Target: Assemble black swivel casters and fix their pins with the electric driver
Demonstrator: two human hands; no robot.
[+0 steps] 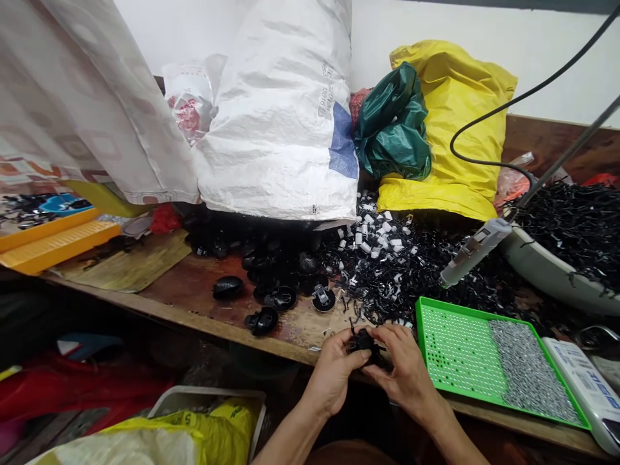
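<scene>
Near the table's front edge, my left hand [336, 367] and my right hand [403, 361] are closed around a small black plastic part [364, 343]. Thin prongs stick out from it; the fingers cover much of its shape. Just beyond the hands lies a round black piece with a clear clip [323, 297] on top. Further left are several rounded black plastic pieces, among them a ribbed one [228, 287] and one by the edge [261, 320]. Small black parts [387, 290] are heaped behind my right hand, with white plastic pieces [375, 232] on top.
A green tray [453, 381] with small metal pins [527, 365] sits to the right. Above it hangs an electric screwdriver-like tool [477, 250] on a cable. A basin [557, 265] of black parts, a white sack [285, 129], a yellow bag [465, 116] and an orange tray [62, 242] stand around.
</scene>
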